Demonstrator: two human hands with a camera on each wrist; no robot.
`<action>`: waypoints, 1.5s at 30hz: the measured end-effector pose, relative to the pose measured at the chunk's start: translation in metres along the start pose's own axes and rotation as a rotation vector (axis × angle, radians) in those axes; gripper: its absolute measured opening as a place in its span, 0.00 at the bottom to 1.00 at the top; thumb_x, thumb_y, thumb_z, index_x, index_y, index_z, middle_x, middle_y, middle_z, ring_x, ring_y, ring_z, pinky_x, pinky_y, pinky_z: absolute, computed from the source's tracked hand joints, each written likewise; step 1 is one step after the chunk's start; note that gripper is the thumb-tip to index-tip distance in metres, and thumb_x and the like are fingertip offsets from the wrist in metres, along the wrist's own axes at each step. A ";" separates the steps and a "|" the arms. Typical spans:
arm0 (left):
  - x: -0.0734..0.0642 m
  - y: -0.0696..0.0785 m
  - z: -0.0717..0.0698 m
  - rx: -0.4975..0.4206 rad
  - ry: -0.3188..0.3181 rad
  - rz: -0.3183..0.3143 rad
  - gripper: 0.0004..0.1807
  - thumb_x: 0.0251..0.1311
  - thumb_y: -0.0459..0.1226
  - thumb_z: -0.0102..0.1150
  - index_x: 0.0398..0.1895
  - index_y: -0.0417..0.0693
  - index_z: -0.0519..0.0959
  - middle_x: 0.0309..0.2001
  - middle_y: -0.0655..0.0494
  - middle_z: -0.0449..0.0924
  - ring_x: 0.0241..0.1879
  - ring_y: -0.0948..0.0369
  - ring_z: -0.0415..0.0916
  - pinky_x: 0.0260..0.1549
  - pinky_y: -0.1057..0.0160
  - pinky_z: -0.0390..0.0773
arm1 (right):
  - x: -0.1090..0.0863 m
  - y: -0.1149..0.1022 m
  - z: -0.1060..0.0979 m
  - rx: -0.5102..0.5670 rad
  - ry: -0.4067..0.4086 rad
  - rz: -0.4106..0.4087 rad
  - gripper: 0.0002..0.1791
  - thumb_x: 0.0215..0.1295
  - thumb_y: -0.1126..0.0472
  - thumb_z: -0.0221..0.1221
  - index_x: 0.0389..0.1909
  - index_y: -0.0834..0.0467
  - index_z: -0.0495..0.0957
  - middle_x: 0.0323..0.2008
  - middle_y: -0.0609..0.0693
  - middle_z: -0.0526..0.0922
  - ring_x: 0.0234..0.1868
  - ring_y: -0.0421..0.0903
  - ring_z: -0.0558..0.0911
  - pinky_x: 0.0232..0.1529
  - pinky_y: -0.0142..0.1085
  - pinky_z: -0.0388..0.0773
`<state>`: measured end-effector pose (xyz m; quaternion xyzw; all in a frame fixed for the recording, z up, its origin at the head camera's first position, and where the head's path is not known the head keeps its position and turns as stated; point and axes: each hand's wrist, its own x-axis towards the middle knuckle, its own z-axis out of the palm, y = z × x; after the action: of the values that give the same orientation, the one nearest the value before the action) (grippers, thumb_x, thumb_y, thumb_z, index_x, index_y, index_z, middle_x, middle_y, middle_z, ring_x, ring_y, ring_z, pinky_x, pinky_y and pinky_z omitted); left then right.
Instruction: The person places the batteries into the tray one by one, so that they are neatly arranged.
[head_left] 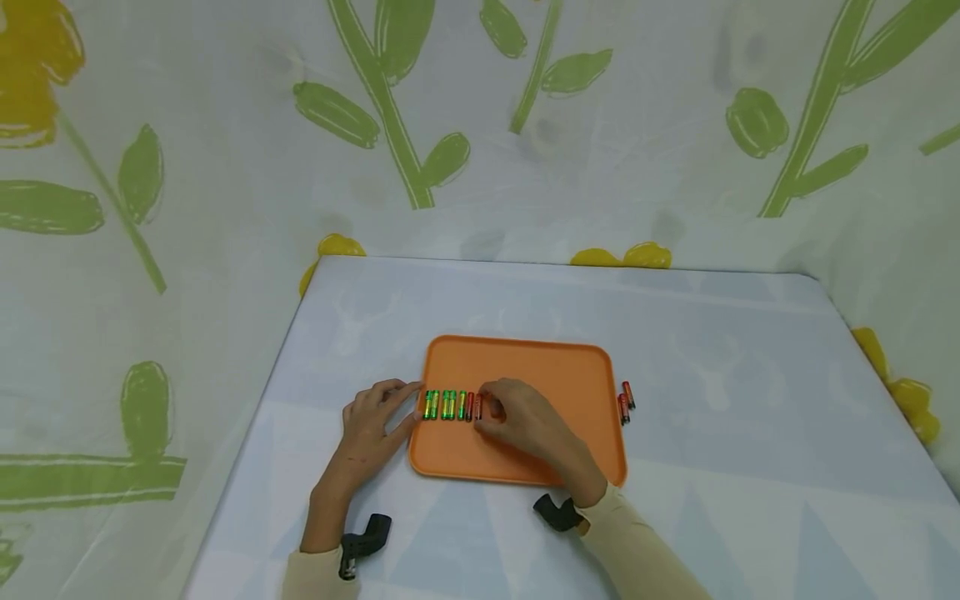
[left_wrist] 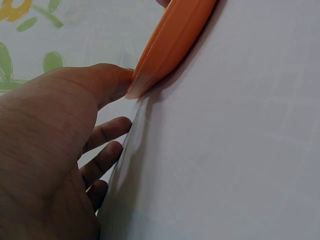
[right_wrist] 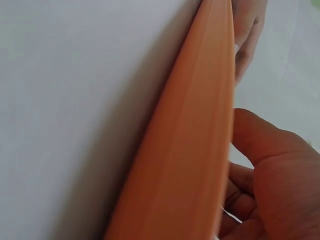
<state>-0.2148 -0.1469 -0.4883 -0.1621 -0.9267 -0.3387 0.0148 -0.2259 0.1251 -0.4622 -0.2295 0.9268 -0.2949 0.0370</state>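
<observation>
On the orange tray, several green-and-yellow batteries lie side by side in a row near the left rim. A red battery continues the row, and another red battery is at its right end. My right hand pinches that end battery, index finger at its top and thumb at its bottom. At the tray's left rim, my left hand touches the edge with thumb and index finger, fairly straight. In the left wrist view its other fingers are spread apart below the rim.
Just outside the tray's right rim, two more red batteries lie on the pale patterned table. A wall covering with green leaves stands behind the table. Dark wrist mounts sit on both wrists.
</observation>
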 end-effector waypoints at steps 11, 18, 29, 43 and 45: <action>0.002 0.001 0.003 0.008 -0.014 0.013 0.26 0.70 0.48 0.59 0.70 0.61 0.72 0.63 0.52 0.68 0.59 0.49 0.62 0.58 0.41 0.52 | -0.007 -0.002 -0.007 0.059 0.024 0.047 0.21 0.58 0.53 0.72 0.46 0.61 0.79 0.28 0.47 0.72 0.31 0.40 0.69 0.34 0.34 0.68; 0.000 0.000 0.000 0.015 -0.009 -0.011 0.26 0.70 0.47 0.60 0.70 0.60 0.73 0.63 0.51 0.69 0.58 0.49 0.62 0.57 0.41 0.52 | -0.025 0.001 -0.024 0.007 0.072 0.041 0.26 0.59 0.53 0.72 0.54 0.61 0.79 0.31 0.45 0.74 0.33 0.40 0.71 0.36 0.34 0.72; 0.000 -0.003 0.000 0.016 -0.016 0.012 0.26 0.70 0.48 0.59 0.70 0.61 0.72 0.63 0.50 0.68 0.59 0.47 0.62 0.57 0.41 0.52 | -0.073 0.038 -0.069 -0.023 0.155 0.060 0.27 0.60 0.59 0.72 0.58 0.63 0.77 0.33 0.43 0.73 0.36 0.42 0.72 0.38 0.37 0.74; -0.001 -0.002 -0.003 0.018 -0.022 0.005 0.26 0.71 0.49 0.57 0.70 0.61 0.72 0.63 0.52 0.67 0.59 0.48 0.62 0.58 0.40 0.51 | -0.112 0.107 -0.101 -0.074 0.233 0.043 0.24 0.57 0.67 0.72 0.54 0.61 0.78 0.31 0.43 0.74 0.35 0.40 0.73 0.37 0.40 0.75; 0.000 -0.001 -0.002 0.007 -0.026 0.008 0.26 0.71 0.50 0.57 0.70 0.61 0.72 0.63 0.52 0.67 0.60 0.48 0.61 0.59 0.40 0.50 | -0.114 0.114 -0.103 -0.084 0.227 0.048 0.23 0.57 0.67 0.71 0.54 0.61 0.78 0.31 0.42 0.74 0.35 0.41 0.73 0.36 0.39 0.75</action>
<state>-0.2152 -0.1487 -0.4872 -0.1699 -0.9274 -0.3331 0.0049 -0.1911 0.3132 -0.4495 -0.1740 0.9417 -0.2790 -0.0709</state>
